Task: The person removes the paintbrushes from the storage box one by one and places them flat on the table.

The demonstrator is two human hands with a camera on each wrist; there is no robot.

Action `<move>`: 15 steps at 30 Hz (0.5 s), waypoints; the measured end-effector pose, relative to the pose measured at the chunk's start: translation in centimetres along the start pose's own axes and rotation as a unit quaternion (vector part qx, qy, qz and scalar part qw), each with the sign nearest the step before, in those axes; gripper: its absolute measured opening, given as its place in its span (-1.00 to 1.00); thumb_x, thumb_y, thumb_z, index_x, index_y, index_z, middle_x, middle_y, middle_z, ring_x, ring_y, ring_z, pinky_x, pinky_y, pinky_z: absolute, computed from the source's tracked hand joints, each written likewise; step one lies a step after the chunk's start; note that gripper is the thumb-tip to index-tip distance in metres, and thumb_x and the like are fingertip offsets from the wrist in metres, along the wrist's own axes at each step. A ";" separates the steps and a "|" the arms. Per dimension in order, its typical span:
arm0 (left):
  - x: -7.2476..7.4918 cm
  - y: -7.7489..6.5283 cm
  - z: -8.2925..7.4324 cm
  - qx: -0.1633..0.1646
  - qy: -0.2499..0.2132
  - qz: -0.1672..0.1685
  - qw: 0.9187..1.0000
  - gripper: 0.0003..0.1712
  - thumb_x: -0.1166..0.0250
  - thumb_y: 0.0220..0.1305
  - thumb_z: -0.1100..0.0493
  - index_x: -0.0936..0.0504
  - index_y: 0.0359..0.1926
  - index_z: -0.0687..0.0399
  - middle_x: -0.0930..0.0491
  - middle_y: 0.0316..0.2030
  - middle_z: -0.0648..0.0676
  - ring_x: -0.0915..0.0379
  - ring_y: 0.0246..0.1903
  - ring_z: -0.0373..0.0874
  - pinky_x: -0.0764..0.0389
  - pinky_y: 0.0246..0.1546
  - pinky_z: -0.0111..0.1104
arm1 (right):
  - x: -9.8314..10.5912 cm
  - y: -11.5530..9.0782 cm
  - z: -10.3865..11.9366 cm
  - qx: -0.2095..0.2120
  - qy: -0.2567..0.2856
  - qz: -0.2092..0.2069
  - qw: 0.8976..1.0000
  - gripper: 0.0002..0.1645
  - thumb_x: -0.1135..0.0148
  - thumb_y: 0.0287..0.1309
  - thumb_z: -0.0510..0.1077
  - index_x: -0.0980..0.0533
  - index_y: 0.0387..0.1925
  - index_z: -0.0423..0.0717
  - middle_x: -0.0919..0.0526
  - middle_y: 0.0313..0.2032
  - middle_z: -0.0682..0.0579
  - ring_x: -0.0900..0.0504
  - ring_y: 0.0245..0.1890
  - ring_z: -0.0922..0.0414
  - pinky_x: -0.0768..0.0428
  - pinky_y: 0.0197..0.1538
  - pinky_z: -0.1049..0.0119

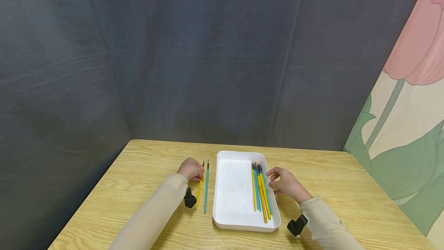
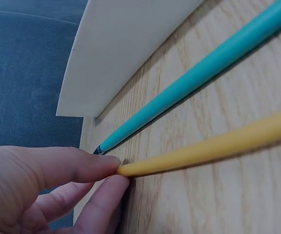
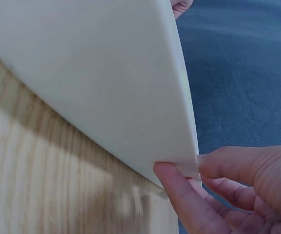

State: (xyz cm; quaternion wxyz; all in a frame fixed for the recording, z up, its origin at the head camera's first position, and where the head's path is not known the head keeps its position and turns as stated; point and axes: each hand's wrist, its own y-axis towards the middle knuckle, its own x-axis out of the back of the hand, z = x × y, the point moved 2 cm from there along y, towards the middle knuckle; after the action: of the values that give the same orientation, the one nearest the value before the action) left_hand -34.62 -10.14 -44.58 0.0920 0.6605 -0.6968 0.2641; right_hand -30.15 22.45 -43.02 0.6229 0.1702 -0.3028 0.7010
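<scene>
My left hand point(image 1: 190, 169) pinches a yellow paintbrush point(image 1: 199, 194) near its bristle end, thumb and finger meeting on the thin part of the handle in the left wrist view. The brush lies along the table. Beside it, on the right, is a teal paintbrush point(image 1: 206, 188), parallel and untouched. My right hand point(image 1: 286, 183) grips the right wall of a white tray point(image 1: 230, 196); in the right wrist view, one fingertip point(image 3: 165, 170) presses the outer wall while another sits at the rim. Inside the tray, several yellow and teal paintbrushes point(image 1: 261, 194) lie bunched along its right side, bristles pointing away.
The wooden table point(image 1: 149, 173) has its far edge against a dark grey curtain point(image 1: 201, 68). At the right is a wall hanging point(image 1: 409, 107) with a pink tulip. Black wrist cameras point(image 1: 189, 198) are worn on both sleeves.
</scene>
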 end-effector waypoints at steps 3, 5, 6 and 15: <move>0.0 0.0 0.0 -0.005 0.011 0.000 1.000 -0.75 -0.34 -0.11 0.59 -0.67 -0.32 0.36 -0.62 -0.39 0.15 -0.52 -0.60 -0.18 -0.66 -0.55 -0.41 | 0.0 0.1 -0.1 0.001 0.002 -0.001 1.000 -0.66 -0.26 0.13 -0.39 -0.46 -0.03 -0.25 -0.44 -0.24 -0.13 -0.50 -0.29 0.04 -0.70 -0.33 0.22; 0.0 0.0 0.0 -0.005 0.016 0.000 1.000 -0.75 -0.34 -0.11 0.59 -0.66 -0.33 0.35 -0.61 -0.39 0.14 -0.51 -0.60 -0.19 -0.66 -0.55 -0.42 | 0.0 0.1 -0.1 0.005 0.004 0.000 1.000 -0.66 -0.24 0.14 -0.39 -0.45 -0.03 -0.26 -0.43 -0.24 -0.13 -0.50 -0.29 0.04 -0.70 -0.33 0.21; 0.0 0.1 0.0 -0.004 0.017 0.000 1.000 -0.75 -0.35 -0.11 0.59 -0.66 -0.33 0.35 -0.61 -0.40 0.13 -0.51 -0.61 -0.19 -0.66 -0.56 -0.43 | 0.0 0.1 -0.2 0.006 0.004 0.000 1.000 -0.67 -0.24 0.14 -0.39 -0.45 -0.03 -0.26 -0.43 -0.24 -0.13 -0.50 -0.29 0.04 -0.70 -0.33 0.21; -0.1 -0.2 -0.1 -0.004 0.009 0.000 1.000 -0.75 -0.36 -0.11 0.59 -0.66 -0.34 0.35 -0.59 -0.43 0.12 -0.51 -0.60 -0.18 -0.66 -0.55 -0.42 | 0.0 -0.1 -0.2 0.008 0.009 -0.001 1.000 -0.67 -0.23 0.14 -0.39 -0.45 -0.03 -0.26 -0.43 -0.24 -0.12 -0.50 -0.30 0.05 -0.70 -0.33 0.20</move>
State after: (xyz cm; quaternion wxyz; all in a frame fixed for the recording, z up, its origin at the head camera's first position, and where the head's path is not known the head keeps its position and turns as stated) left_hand -34.46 -10.00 -44.49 0.1007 0.6577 -0.6969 0.2676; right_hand -30.07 22.56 -43.15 0.6246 0.1688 -0.2918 0.7044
